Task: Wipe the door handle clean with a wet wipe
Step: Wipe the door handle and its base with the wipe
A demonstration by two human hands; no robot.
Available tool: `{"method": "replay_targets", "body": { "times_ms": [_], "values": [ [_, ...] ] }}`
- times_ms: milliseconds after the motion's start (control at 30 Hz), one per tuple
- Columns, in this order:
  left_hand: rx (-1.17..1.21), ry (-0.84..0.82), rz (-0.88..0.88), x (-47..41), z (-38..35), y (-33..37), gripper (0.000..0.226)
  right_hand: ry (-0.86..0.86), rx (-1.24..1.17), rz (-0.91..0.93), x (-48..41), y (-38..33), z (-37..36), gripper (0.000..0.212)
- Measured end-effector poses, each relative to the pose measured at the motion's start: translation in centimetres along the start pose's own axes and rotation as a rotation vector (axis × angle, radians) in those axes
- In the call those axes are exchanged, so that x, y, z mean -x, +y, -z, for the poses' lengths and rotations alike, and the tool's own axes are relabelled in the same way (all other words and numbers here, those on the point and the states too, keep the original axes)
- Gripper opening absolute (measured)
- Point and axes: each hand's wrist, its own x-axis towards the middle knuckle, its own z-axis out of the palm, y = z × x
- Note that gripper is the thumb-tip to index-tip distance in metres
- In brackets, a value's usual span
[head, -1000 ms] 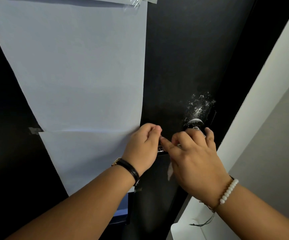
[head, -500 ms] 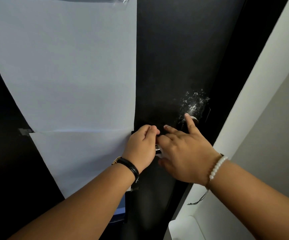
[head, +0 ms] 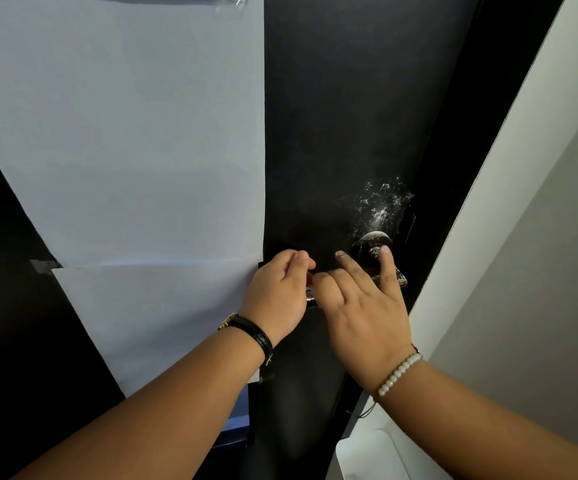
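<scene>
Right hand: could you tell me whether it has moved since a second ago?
Yes; against the door handle base, the right hand has uncurled its fingers and spread leftward.

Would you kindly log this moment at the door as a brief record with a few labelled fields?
door: black door, white specks above the handle
door handle: dark metal door handle, speckled white
left hand: left hand curled at the lever's end
right hand: right hand fingers spread over the handle
wet wipe: none visible
paper: pale sheets taped to the door
</scene>
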Motion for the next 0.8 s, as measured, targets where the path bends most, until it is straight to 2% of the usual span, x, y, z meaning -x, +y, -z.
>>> {"method": "replay_targets", "body": {
  "times_ms": [167,333,633,800],
  "values": [
    [-0.036,-0.006,-0.018,0.0,0.2,0.2,0.029,0.009,0.068,-0.024,-1.1,0.0,0.3,0.019],
    [-0.040,-0.003,-0.038,-0.1,0.3,0.1,0.029,-0.051,0.087,0.014,-3.2,-0.2,0.8,0.004],
    [-0.086,-0.006,-0.071,0.0,0.3,0.2,0.027,0.135,0.133,0.042,-0.4,1.3,-0.7,0.014],
    [-0.092,-0.014,-0.063,0.0,0.4,0.2,0.026,0.046,0.128,-0.009,-1.1,1.1,0.2,0.014]
  ]
}}
